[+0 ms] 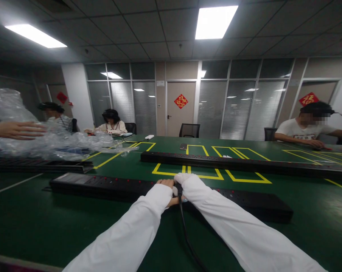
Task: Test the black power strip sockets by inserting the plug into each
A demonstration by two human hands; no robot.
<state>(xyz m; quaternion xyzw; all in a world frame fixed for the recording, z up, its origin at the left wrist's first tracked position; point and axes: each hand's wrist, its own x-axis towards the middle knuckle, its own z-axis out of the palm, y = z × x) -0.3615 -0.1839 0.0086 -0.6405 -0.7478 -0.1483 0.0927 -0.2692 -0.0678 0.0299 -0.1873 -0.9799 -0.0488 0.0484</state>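
Note:
A long black power strip (111, 187) with red dots along its top lies across the green table in front of me. My left hand (167, 185) is closed around the middle of the strip, its fingers over the far edge and the thumb along the near side. Right beside it, my right hand (184, 179), which looks covered by a pale glove, is closed at a black plug (179, 188). From that plug a black cable (186, 232) runs down towards me. The plug meets the strip's top face; how deep it sits is hidden by my hands.
A second long power strip (216, 160) lies farther back, among yellow tape outlines. Crumpled clear plastic wrap (60, 141) covers black strips (40, 166) at the left, where another person's hand (20, 129) reaches in. A phone (183, 146) lies beyond. Several people sit around the table.

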